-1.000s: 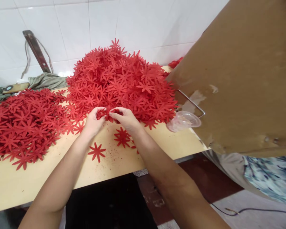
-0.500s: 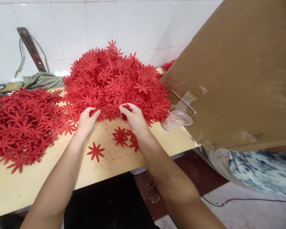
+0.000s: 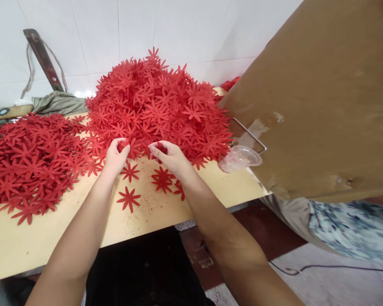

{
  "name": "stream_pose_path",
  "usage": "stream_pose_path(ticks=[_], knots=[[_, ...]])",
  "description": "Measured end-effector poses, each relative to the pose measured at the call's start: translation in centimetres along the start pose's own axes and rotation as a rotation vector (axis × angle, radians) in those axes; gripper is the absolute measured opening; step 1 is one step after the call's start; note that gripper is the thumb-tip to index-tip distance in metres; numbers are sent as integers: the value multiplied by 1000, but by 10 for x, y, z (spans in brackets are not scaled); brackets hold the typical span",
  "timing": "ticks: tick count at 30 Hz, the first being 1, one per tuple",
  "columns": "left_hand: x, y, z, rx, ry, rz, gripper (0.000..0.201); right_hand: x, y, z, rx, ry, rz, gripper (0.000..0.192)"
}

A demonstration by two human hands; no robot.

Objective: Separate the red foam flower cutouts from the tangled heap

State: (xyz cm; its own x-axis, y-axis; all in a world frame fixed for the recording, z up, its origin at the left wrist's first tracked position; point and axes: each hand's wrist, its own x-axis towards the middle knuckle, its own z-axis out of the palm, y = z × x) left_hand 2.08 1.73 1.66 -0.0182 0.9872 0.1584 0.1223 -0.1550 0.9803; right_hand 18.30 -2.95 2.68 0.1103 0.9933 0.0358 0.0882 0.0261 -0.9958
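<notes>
My left hand (image 3: 117, 154) is curled at the front of a big heap of red flower-shaped cutouts (image 3: 159, 102), red material showing between thumb and fingers. To its right, my right hand (image 3: 170, 156) has thumb and fingers bent round darker red flower cutouts, partly hidden by the hand. A gap separates the two hands. On the table just below the left hand lies a loose flower cutout (image 3: 130, 171), with another flower cutout (image 3: 128, 199) nearer the front edge. Overlapping flower cutouts (image 3: 162, 179) rest below the right hand, one partly behind the forearm.
A second pile of red flower cutouts (image 3: 35, 161) covers the table's left. At right, a clear plastic cup (image 3: 242, 158) lies beside a large brown board (image 3: 319, 106). Grey-green cloth (image 3: 59, 103) lies at the back left. Another person's patterned clothing (image 3: 351, 229) shows beyond the board.
A flower cutout now lies on the table below my left hand. My right hand has moved left, closer to the left one. The view has shifted slightly.
</notes>
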Motion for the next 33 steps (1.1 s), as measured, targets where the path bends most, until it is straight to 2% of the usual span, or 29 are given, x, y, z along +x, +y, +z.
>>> stream_pose_path(ticks=[3,6,9,13,16,19,24,27,30,33], knots=[[-6,5,3,-72,-115,-18,20,-2,-3,12,-6,-64,9,35],[-11,9,7,-224,-191,-87,18,0,-2,26,100,-122,29,41],[-11,11,7,-314,-161,-117,13,5,-1,33,213,-152,7,40],[-8,12,2,-346,-113,-186,14,12,3,28,220,-58,9,38],[-5,14,-3,-390,-69,-293,14,15,4,22,177,39,40,36],[-4,17,-5,-451,-50,-353,11,17,3,19,64,72,-22,29],[-5,16,-3,-437,-128,-272,26,19,4,14,-14,122,-78,30],[-6,13,0,-399,-173,-221,24,14,5,13,-6,152,-148,27],[-5,11,3,-318,-161,-201,15,2,1,19,-35,87,-155,26],[-5,10,4,-207,-126,-144,22,-8,-3,33,-3,-20,-78,27]])
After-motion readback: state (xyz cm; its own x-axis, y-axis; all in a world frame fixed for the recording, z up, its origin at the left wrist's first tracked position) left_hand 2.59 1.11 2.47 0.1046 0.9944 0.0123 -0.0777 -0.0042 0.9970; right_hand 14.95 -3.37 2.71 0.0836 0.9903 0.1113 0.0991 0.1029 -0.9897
